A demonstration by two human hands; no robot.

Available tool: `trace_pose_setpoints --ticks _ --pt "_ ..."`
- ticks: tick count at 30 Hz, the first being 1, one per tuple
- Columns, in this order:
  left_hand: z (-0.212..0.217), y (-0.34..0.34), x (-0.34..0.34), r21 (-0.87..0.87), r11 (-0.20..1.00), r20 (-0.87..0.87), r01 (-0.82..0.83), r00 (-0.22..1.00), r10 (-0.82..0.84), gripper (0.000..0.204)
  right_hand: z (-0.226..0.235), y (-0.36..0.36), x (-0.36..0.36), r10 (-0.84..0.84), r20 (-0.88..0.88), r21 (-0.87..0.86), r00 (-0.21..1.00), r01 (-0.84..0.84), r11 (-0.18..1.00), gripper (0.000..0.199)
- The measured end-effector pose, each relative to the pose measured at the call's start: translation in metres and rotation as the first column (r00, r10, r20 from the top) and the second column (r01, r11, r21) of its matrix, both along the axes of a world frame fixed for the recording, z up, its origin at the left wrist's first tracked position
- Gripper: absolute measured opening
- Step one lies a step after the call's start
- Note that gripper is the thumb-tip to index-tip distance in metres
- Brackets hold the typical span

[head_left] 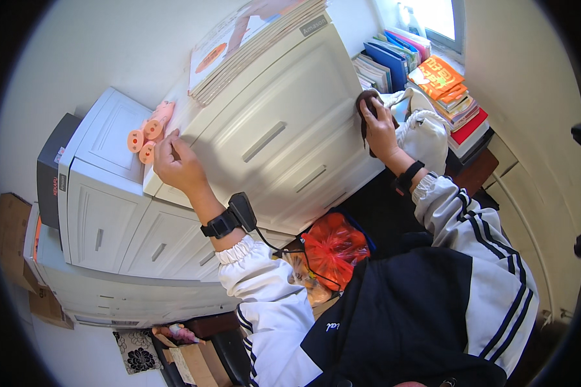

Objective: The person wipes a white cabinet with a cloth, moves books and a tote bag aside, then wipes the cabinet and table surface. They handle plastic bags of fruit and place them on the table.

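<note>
My right hand point(381, 132) presses a dark brown cloth point(366, 102) against the right side of the tall white drawer cabinet point(223, 138), fingers bent over it. On the cabinet's left front edge rests my left hand point(179, 169), its fingers loosely bent and partly apart, with nothing visible in them. Close beside its fingertips lie pink pig-snout toys point(150, 132). Each wrist wears a black strap, and a cable runs from the left one. A stack of flat printed boards point(258, 45) lies on top of the cabinet.
Right of the cabinet stand a white rope-handled bag point(426, 138), piled books point(458, 113) and blue folders point(390, 64) by the window. A lower white cabinet point(103, 206) adjoins on the left. Below, a red plastic bag point(336, 248) sits near my body.
</note>
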State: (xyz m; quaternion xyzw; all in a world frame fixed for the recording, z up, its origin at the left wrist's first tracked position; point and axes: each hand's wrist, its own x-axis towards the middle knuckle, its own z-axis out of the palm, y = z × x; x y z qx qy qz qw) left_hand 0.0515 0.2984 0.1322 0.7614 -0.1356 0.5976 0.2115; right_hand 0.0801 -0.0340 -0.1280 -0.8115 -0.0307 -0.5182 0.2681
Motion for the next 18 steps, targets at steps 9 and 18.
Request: trace_pose_setpoints --ticks 9,18 --pt "0.001 0.005 0.005 0.046 0.999 0.100 -0.026 0.995 0.021 0.016 0.039 0.026 -0.058 0.356 -0.250 0.347 0.900 -0.260 0.901 0.042" --pt "0.001 0.001 -0.001 -0.055 0.998 0.004 0.044 0.999 -0.044 0.016 0.161 0.096 -0.052 0.416 0.021 -0.205 0.909 -0.403 0.892 0.039"
